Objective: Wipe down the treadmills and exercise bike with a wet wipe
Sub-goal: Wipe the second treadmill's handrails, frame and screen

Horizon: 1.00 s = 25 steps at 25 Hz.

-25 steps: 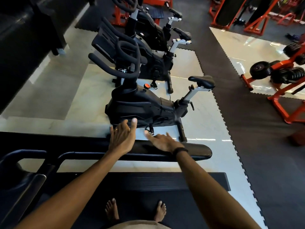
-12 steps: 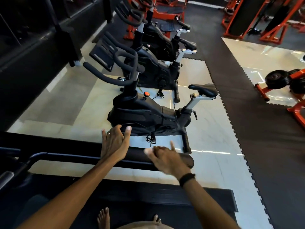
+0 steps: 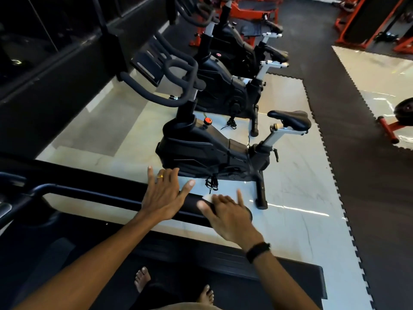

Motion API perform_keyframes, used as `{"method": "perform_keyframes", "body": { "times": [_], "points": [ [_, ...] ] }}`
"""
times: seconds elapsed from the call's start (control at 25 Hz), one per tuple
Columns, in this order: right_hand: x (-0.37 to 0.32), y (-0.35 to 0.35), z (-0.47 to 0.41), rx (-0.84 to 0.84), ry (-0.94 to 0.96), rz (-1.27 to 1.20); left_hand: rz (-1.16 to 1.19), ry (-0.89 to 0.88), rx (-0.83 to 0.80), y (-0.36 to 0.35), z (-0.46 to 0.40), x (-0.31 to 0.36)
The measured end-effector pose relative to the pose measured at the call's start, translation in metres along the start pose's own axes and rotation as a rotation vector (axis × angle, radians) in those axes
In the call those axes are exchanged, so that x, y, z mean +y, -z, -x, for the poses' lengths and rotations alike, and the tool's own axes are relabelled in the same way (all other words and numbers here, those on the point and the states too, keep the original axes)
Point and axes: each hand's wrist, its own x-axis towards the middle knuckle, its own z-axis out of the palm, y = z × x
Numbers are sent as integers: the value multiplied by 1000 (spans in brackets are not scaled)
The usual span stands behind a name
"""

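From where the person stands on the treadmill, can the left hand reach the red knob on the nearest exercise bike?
Probably not without leaning. The left hand rests on the treadmill handrail, and the red knob sits well beyond it, across a strip of floor. Nothing blocks the way.

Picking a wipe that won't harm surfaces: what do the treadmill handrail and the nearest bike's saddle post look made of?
Treadmill handrail: looks like matte black foam or rubber padding, dull with no glare. Saddle post: seems bare silver metal, pale and lightly reflective. Neither is certain from look alone.
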Motion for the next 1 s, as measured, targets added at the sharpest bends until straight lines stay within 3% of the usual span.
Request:
{"method": "perform_keyframes", "body": {
  "times": [0.08,0.16,0.24,0.36,0.48,0.6,0.72,0.8,0.92,1.0],
  "points": [
    [-20,-8,-1,-15,116,-4,-8,4,-19,0,0,-2],
    [-19,-19,32,87,242,57,-36,8,-1,1,1,-4],
    [7,-22,67,179,218,79,-58,17,-23,2,1,-2],
    [43,-12,59,100,14,79,-78,20,-17,2,0,0],
    [25,-1,9,64,-71,-96,-44,16,-5,6,0,-1],
    [-7,-7,0,2,52,-72,-34,15,20,5,3,-1],
    [8,-24,49,138,172,20,-33,26,23,3,3,-3],
    [35,-28,76,232,94,90,-44,30,36,2,3,-1],
    [50,-19,59,144,-131,48,-32,30,40,3,2,-2],
    [40,-16,25,159,-166,-22,-30,23,64,2,3,-2]
  ]
}}
